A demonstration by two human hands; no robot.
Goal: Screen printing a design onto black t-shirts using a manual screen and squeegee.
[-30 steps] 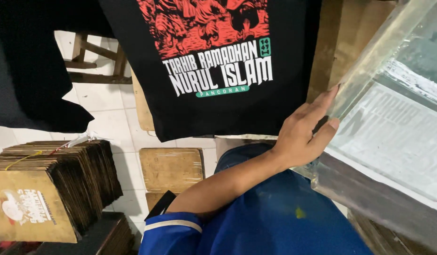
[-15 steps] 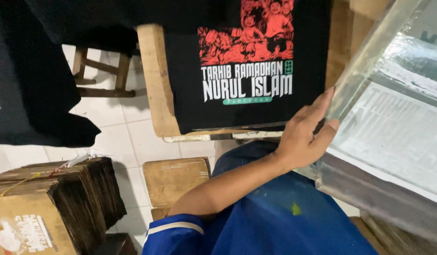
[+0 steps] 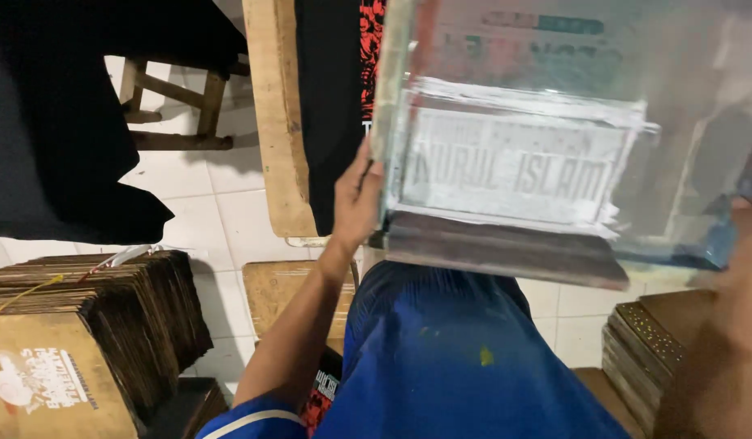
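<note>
The left hand [image 3: 355,203] grips the left edge of a screen-printing frame [image 3: 554,146], fingers curled round its rim at the middle of the picture. The right hand [image 3: 737,268] is a blurred shape at the right edge; whether it clasps the frame I cannot tell. The frame fills the upper right, tilted, with a pale mesh, a whitish lettered patch and a dark wooden bar along its lower side. Just behind its left edge lies a black shirt [image 3: 331,114] on a wooden board [image 3: 270,114], top centre. Open white floor tiles [image 3: 205,203] show left of the board. Stacked brown boards [image 3: 99,325] fill the lower left, another stack [image 3: 644,349] the lower right. Blue shorts [image 3: 449,358] sit below the frame.
</note>
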